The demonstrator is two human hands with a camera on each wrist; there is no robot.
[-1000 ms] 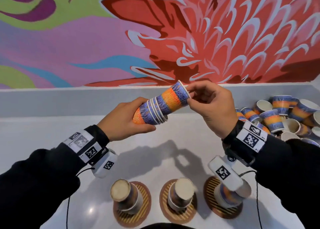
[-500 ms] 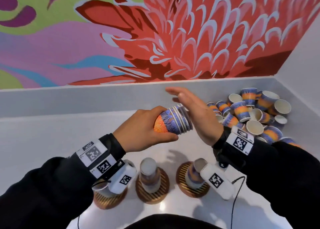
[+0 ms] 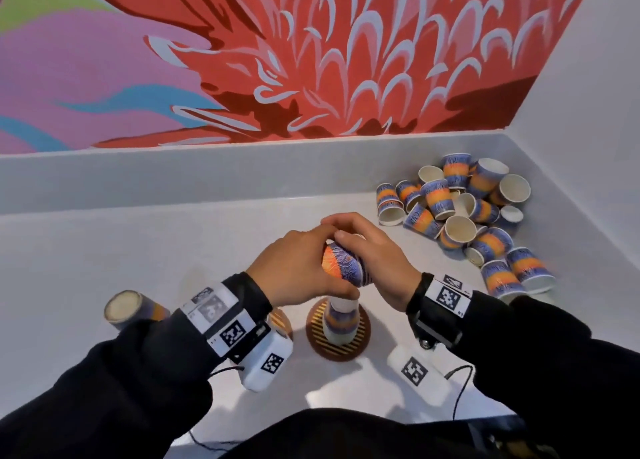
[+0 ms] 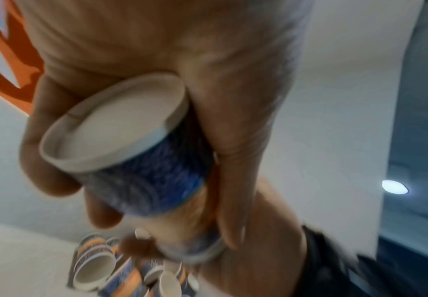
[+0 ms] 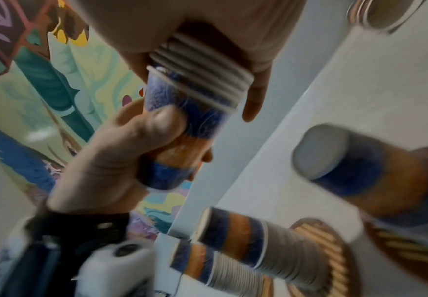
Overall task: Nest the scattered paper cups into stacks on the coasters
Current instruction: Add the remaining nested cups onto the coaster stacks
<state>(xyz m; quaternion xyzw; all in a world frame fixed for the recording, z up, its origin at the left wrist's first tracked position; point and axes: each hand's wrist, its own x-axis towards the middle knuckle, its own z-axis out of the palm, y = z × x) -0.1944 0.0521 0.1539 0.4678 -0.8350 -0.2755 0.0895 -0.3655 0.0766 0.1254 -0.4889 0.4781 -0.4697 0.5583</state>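
Both hands hold one nested bundle of paper cups above the counter's front edge.

The left hand [image 3: 294,268] wraps its fingers round the base end of the bundle of cups [image 3: 343,264], and the right hand [image 3: 374,254] closes round the rim end, so the two hands meet on it. The bundle lies tilted, just over the stack [image 3: 339,323] standing upside down on the right coaster [image 3: 360,340] near the front edge. Another coaster [image 3: 280,323] shows partly behind the left wrist, and a further stack [image 3: 133,308] stands left of it. The loose cups [image 3: 460,212] lie heaped in the counter's back right corner, against the wall [image 3: 588,94].
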